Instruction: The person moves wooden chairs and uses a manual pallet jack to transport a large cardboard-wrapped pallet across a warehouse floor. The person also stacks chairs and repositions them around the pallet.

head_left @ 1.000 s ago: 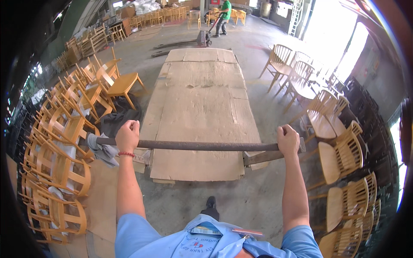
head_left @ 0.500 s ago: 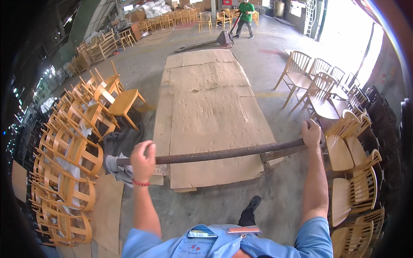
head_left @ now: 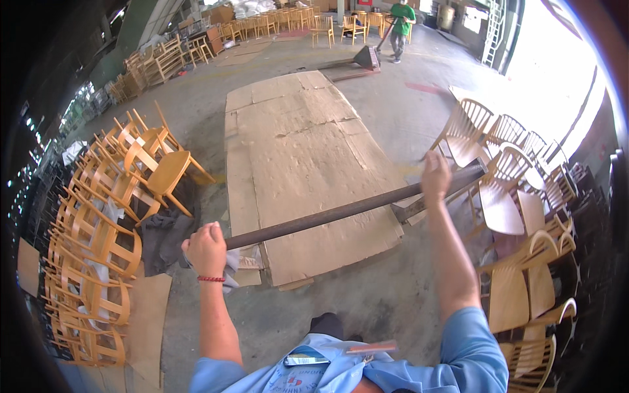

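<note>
One cardboard sheet (head_left: 308, 157) beyond the fingers (head_left: 211, 229), floor (head_left: 401, 108) between it and chairs (head_left: 501, 209) at their right.
Bar (head_left: 327, 217) crosses the sheet's near end; left hand (head_left: 206, 250) clenches it, hiding its left end. Right hand (head_left: 436, 177) touches it, blurred fingers' closure unclear. Below both, a pocket (head_left: 303, 376) holds a packet (head_left: 306, 359).

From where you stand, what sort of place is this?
Probably a furniture workshop or warehouse: wooden chairs are piled on the left, more chairs stand on the right, and a person in green stands by a pallet jack.
</note>
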`<state>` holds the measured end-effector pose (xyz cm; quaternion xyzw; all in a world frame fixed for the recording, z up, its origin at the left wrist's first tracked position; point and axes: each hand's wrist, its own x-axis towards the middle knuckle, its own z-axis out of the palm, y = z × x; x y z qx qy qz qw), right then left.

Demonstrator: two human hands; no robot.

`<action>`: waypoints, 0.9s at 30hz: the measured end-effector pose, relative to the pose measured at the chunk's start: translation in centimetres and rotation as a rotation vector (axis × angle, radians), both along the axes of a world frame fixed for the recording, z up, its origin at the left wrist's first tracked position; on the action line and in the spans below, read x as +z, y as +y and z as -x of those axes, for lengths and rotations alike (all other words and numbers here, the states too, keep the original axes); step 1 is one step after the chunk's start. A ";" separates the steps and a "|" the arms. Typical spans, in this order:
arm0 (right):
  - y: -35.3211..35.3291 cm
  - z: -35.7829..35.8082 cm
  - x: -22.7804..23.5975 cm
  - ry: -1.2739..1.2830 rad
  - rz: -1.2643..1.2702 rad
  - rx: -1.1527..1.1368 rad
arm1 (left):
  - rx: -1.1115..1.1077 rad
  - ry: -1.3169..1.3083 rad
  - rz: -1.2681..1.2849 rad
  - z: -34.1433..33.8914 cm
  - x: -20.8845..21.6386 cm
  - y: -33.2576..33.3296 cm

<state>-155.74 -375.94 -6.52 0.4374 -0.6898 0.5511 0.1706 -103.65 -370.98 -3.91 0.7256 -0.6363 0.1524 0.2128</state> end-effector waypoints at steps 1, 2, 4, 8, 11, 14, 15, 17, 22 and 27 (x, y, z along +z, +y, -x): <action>-2.3 -2.6 -1.0 0.011 -0.037 0.128 | -0.007 -0.015 -0.060 1.7 0.3 -1.4; -4.4 -6.2 -1.2 0.082 -0.049 0.217 | -0.018 0.011 0.019 3.0 0.1 -2.7; -7.7 -8.9 0.3 0.150 -0.110 0.271 | -0.085 0.076 0.188 6.5 -0.4 -5.9; -16.4 -4.6 2.3 0.077 -0.272 0.193 | -0.192 0.143 0.363 14.4 -0.3 -13.5; -23.2 -0.3 3.2 0.061 -0.451 0.239 | -0.412 0.267 0.405 19.0 0.3 -18.6; -31.3 2.5 3.6 0.001 -0.545 0.248 | -0.570 0.457 0.446 21.7 -0.1 -24.7; -33.9 3.3 3.5 0.075 -0.498 0.231 | -0.589 0.475 0.445 22.7 -0.3 -26.6; -39.8 4.8 3.5 0.073 -0.510 0.256 | -0.633 0.485 0.461 24.2 -0.6 -30.7; -54.0 8.8 2.5 0.093 -0.524 0.285 | -0.543 0.426 0.614 26.6 0.6 -39.6; -67.3 10.4 0.8 0.085 -0.443 0.404 | -0.067 0.461 0.500 27.8 -2.2 -49.8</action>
